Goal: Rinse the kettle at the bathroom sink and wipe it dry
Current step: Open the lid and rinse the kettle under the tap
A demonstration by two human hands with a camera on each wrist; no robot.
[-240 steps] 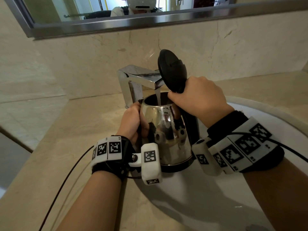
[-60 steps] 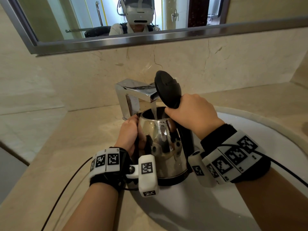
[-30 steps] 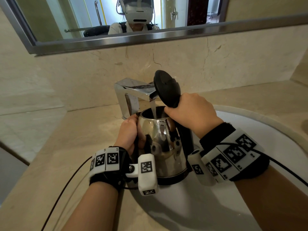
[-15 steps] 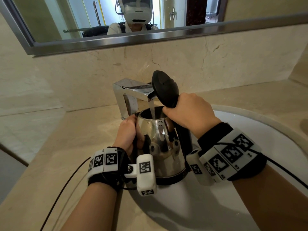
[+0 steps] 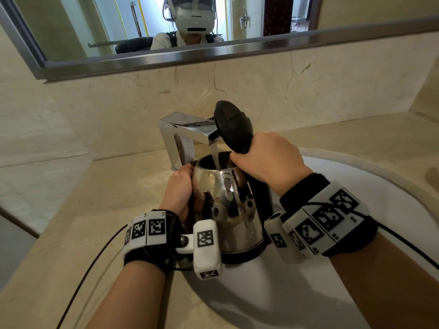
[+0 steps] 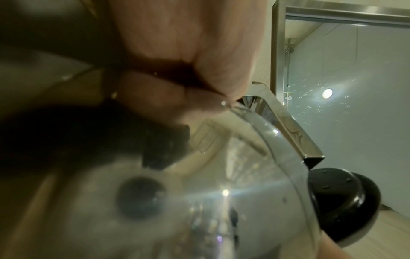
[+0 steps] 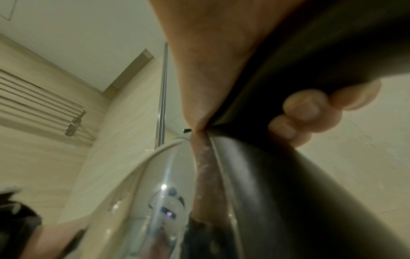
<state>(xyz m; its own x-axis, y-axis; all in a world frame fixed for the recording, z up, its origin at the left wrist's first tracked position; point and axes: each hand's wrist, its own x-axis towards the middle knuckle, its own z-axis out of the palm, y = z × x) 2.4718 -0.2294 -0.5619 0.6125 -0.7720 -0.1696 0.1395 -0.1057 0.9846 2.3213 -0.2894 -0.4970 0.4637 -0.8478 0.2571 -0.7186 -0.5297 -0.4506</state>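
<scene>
Both hands on the kettle (image 5: 228, 210) — right hand (image 5: 268, 162) grips its handle, left hand (image 5: 179, 188) clasps its side. Faucet (image 5: 190, 129) water runs in.

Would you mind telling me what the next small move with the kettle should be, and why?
Probably draw the kettle out from under the faucet: water is running into its open mouth, the right hand grips the handle, and the left hand steadies the body.

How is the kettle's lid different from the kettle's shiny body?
The lid is black and dull; the body is mirror-bright metal. The lid is flipped up and open; the body stands upright under the tap, catching water. The left hand steadies the body, while the right hand has its grip on the handle just below the lid. Both belong to one kettle.
</scene>
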